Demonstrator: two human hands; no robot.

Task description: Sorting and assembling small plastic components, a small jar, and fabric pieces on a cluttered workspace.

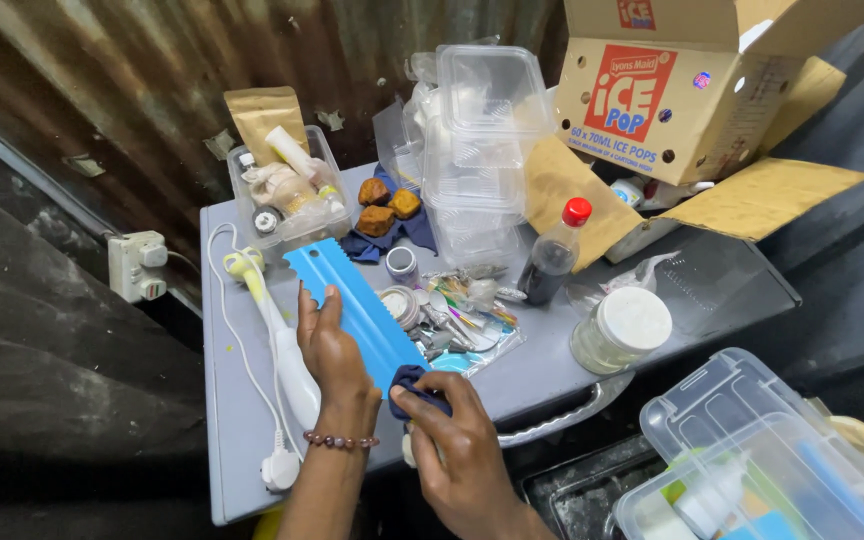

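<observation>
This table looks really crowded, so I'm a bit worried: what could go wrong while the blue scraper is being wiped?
1. The left hand pins the blue scraper while the right hand rubs it with a dark cloth; a slip could sweep the scraper into the small tins.
2. The red-capped bottle stands close by and might topple.
3. The white cord beside the left wrist could snag.

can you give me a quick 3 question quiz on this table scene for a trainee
1. True or false: the left hand rests on the blue scraper.
2. What does the right hand press on the scraper's near end? A) dark cloth B) sponge C) brush
3. What colour is the cap on the dark bottle?

Key: 1 true; 2 A, the dark cloth; 3 red.
</observation>
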